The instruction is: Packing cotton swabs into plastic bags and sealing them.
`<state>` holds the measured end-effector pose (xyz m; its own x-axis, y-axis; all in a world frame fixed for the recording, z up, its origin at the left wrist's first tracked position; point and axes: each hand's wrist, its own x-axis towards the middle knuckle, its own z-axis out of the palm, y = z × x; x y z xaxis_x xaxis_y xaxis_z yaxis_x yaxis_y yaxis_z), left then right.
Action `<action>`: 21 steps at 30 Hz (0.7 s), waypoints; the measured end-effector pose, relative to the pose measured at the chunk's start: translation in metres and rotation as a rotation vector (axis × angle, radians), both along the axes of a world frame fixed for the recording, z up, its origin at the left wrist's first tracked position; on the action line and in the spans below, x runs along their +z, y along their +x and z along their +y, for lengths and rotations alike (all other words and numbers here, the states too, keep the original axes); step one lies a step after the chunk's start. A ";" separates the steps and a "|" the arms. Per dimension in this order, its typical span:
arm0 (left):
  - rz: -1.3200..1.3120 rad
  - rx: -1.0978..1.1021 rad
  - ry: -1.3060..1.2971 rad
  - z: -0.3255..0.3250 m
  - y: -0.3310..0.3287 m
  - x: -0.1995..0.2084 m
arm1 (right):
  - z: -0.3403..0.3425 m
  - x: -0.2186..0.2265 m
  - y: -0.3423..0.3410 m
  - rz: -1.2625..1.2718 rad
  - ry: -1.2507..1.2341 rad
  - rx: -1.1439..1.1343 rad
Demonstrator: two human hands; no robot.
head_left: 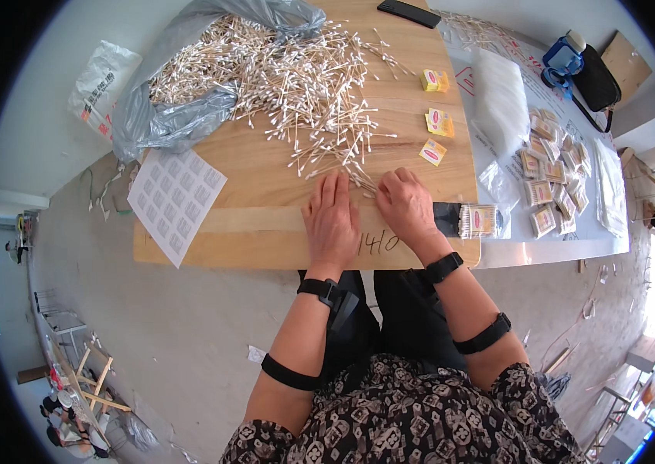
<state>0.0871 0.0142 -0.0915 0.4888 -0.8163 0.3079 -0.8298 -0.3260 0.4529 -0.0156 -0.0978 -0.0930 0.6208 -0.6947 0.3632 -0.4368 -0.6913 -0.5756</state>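
Observation:
A big loose heap of cotton swabs [296, 77] spills from a grey plastic bag [180, 120] onto the wooden table. My left hand [333, 220] lies flat at the heap's near edge, fingers stretched out side by side, with swabs at their tips. Close on its right, my right hand [406, 203] is curled, its fingers closed on a few loose swabs that reach between the two hands; its fingertips are partly hidden. Beside the right wrist sits a clear pack of swabs [479, 221] with a yellow label, next to a black flat piece [446, 219].
Small yellow printed cards [440, 122] lie in stacks on the table's right side. A sheet of labels [178, 203] overhangs the left front edge. Filled swab packs [552, 172], clear bags [500, 100] and a blue-strapped bottle [564, 56] cover the side table. A black phone [408, 13] lies at the far edge.

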 end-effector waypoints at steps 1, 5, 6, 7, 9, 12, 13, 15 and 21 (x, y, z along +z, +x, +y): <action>-0.040 0.041 0.042 -0.002 -0.001 -0.001 | 0.000 0.000 -0.003 -0.007 0.001 0.010; -0.063 0.123 0.058 -0.004 -0.001 -0.009 | 0.002 0.003 -0.018 0.011 0.061 0.014; -0.066 0.122 0.058 -0.003 0.001 -0.011 | 0.002 0.003 -0.021 0.009 0.061 0.014; -0.014 0.087 -0.035 -0.001 0.004 -0.011 | 0.001 0.004 -0.024 -0.014 0.092 0.049; 0.036 0.048 -0.128 0.002 0.005 -0.013 | 0.002 0.005 -0.029 -0.039 0.123 0.082; -0.077 -0.052 -0.032 0.001 0.000 -0.007 | 0.004 0.004 -0.035 -0.024 0.117 0.110; -0.059 -0.018 -0.049 0.001 0.001 -0.009 | 0.006 0.005 -0.035 -0.036 0.098 0.116; -0.044 0.017 -0.068 0.000 0.004 -0.011 | 0.008 0.008 -0.036 -0.050 0.078 0.123; 0.073 -0.153 -0.191 0.007 0.017 -0.017 | 0.015 0.000 -0.037 -0.111 -0.007 0.138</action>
<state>0.1044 0.0216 -0.1081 0.3900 -0.8131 0.4322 -0.8261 -0.1016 0.5544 -0.0521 -0.0823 -0.0931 0.6656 -0.6029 0.4398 -0.2715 -0.7446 -0.6099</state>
